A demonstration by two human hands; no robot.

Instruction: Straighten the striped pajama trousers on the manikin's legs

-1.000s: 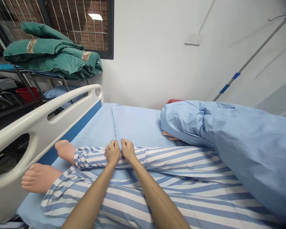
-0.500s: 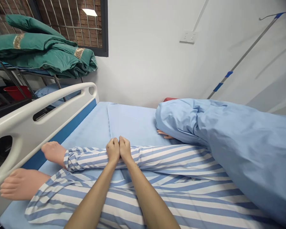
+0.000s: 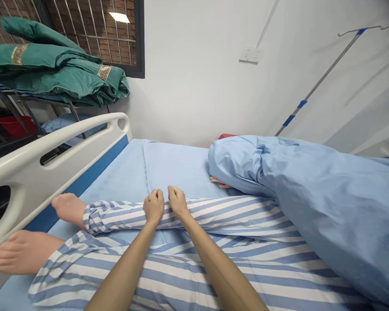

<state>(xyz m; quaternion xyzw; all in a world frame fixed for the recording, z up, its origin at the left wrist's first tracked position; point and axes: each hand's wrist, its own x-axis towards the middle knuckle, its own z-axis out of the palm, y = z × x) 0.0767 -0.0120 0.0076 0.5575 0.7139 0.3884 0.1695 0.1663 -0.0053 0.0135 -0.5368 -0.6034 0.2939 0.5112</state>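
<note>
Evidently the one blue quilt (image 3: 298, 181) is bunched to the right so the two striped trouser legs (image 3: 168, 276) lie uncovered along the one bed (image 3: 178, 160), two bare feet (image 3: 22, 252) near the single white footboard (image 3: 78, 162); over the farther leg (image 3: 227, 211), your left hand (image 3: 154, 206) and right hand (image 3: 178, 201) are slightly apart, each grip a closed fist, nothing visible inside

I see open sheet (image 3: 178, 166) along the far edge of the bed (image 3: 129, 166), room enough for a hand between the footboard (image 3: 82, 156) and the humped quilt (image 3: 298, 177), which blocks the right end. Striped trouser legs (image 3: 236, 212) ridge the near half, feet (image 3: 27, 252) crowding the footboard. A slim gap parts left hand (image 3: 154, 206) from right hand (image 3: 177, 202).
</note>
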